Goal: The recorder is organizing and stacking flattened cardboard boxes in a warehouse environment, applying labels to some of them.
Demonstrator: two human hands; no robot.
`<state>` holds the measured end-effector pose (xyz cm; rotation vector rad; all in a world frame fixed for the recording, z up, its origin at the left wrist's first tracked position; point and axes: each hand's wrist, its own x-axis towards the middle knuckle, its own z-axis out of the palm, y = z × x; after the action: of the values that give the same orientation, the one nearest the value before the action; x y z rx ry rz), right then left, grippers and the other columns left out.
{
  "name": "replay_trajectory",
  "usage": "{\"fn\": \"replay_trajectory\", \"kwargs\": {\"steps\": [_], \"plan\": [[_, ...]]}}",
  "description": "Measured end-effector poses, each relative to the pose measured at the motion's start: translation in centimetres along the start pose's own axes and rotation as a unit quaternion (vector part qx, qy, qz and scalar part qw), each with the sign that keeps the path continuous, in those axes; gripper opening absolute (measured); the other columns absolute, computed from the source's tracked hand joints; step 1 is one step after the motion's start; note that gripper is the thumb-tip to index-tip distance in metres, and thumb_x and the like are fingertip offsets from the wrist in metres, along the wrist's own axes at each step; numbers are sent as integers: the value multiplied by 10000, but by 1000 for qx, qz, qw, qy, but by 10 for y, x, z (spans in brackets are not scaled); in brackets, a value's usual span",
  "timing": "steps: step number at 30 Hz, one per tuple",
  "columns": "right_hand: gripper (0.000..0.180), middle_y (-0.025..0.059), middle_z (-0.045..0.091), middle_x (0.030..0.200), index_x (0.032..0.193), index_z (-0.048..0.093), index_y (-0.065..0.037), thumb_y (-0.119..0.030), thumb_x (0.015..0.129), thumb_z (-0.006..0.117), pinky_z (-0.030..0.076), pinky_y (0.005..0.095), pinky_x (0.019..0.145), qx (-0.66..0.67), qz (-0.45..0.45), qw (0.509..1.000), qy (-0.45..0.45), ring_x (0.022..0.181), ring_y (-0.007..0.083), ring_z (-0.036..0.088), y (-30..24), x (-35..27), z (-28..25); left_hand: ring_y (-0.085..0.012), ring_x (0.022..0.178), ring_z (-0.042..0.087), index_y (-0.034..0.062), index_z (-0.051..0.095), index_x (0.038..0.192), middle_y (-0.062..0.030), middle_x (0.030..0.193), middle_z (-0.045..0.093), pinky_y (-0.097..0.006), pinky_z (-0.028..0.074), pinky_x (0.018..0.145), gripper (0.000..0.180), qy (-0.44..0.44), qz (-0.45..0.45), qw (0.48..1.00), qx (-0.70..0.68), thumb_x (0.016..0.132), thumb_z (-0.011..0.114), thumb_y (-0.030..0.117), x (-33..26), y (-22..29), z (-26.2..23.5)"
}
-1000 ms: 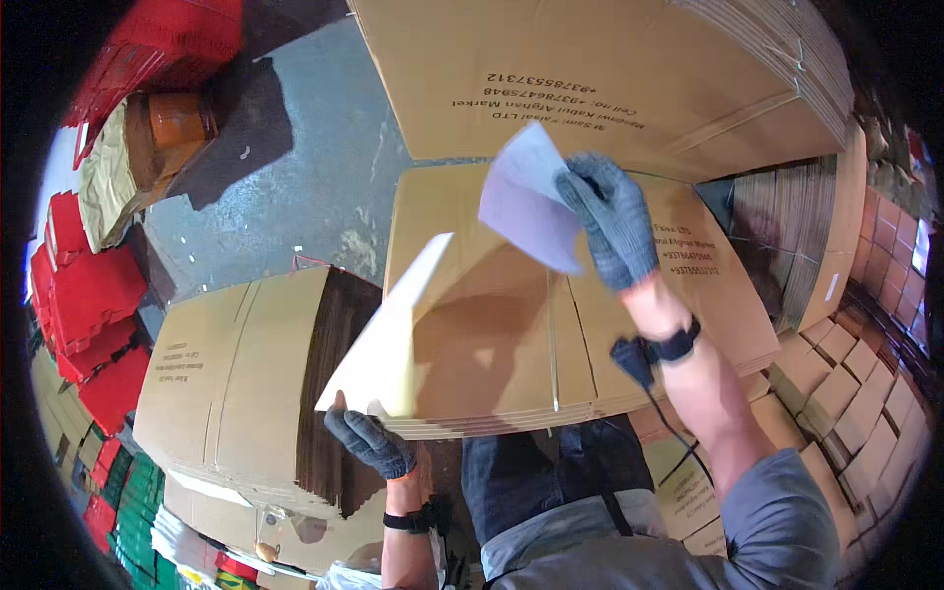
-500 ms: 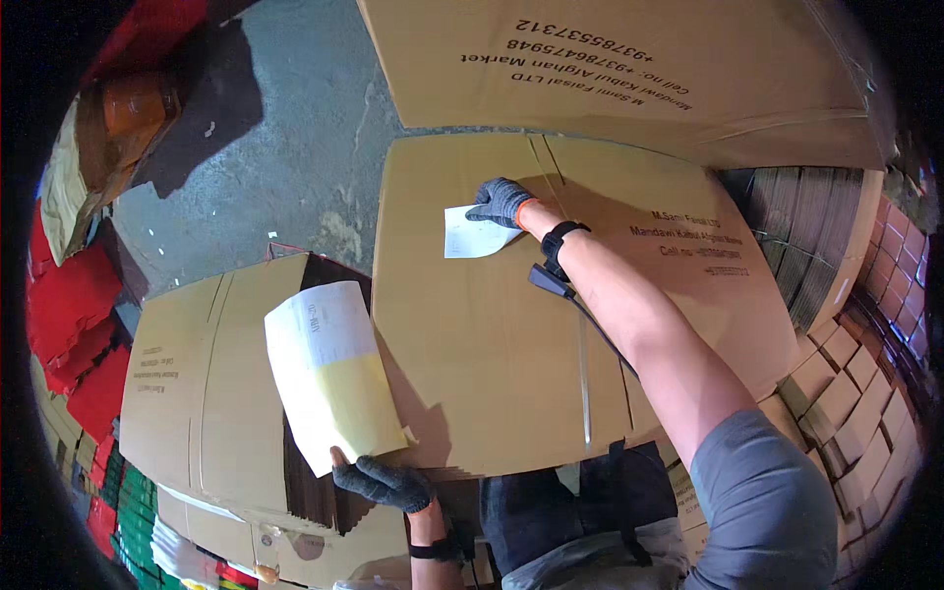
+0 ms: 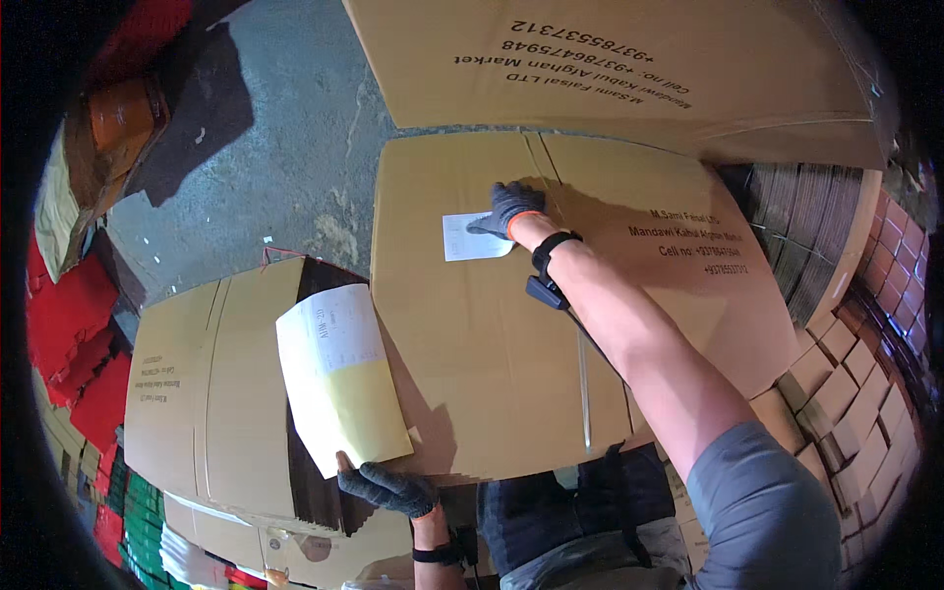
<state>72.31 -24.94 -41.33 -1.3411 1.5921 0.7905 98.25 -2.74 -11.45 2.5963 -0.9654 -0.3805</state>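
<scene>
Left hand (image 3: 388, 489) pinched the lower edge of a white-and-yellow paper (image 3: 346, 383), right hand (image 3: 511, 206), partly curled, grip unclear, touched a small white sheet (image 3: 466, 238), which lay on flat cardboard (image 3: 482, 344), second cardboard stack (image 3: 241, 383) at left, grey floor (image 3: 295, 128) beyond.

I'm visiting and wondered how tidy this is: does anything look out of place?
Mildly: white scraps litter the grey floor at upper left, and the red pieces below are stacked unevenly. The small sheet at the right hand shows no obvious damage.
</scene>
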Motion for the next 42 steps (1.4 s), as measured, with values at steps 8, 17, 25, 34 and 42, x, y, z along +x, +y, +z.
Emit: {"fn": "replay_trajectory", "kwargs": {"steps": [8, 17, 25, 34, 42], "plan": [[1052, 238, 400, 1554, 1531, 384, -107, -677, 719, 732, 338, 521, 1171, -106, 51, 993, 1, 1438, 399, 398, 90, -8, -26, -390, 1319, 467, -26, 420, 1450, -262, 1469, 439, -523, 325, 1168, 448, -38, 87, 993, 72, 1113, 351, 261, 0, -27, -10], [835, 204, 341, 1605, 1527, 368, -30, -624, 948, 468, 159, 540, 1229, 57, -145, 983, 97, 1518, 343, 265, -50, -46, 52, -389, 1315, 474, -45, 429, 1444, -274, 1435, 452, -478, 340, 1166, 423, -57, -12, 998, 10, 1105, 380, 203, 5, 26, -7], [937, 298, 295, 1591, 1525, 315, 57, -608, 919, 579, 214, 474, 1240, 24, -91, 993, 66, 1488, 424, 283, 180, -205, 42, -380, 1253, 520, -86, 469, 1360, -272, 1356, 523, -460, 405, 1074, 432, -86, -11, 996, -13, 1080, 465, 243, 13, 57, -4], [1015, 268, 307, 1591, 1521, 380, -27, -634, 782, 721, 193, 556, 1220, 7, -256, 966, 12, 1496, 423, 263, 72, -385, 18, -246, 1146, 508, -28, 456, 1364, -157, 1255, 494, -408, 435, 1032, 409, -81, -99, 973, -189, 1085, 467, 270, 21, 45, -9], [629, 146, 576, 1391, 1281, 658, -118, -419, 747, 799, 352, 523, 1131, 50, -282, 942, 175, 1316, 345, 500, 71, -406, 11, -376, 1062, 581, -40, 553, 1254, -222, 1143, 601, -473, 491, 939, 295, 66, 200, 965, 156, 1030, 539, 152, 72, 30, -74]]}}
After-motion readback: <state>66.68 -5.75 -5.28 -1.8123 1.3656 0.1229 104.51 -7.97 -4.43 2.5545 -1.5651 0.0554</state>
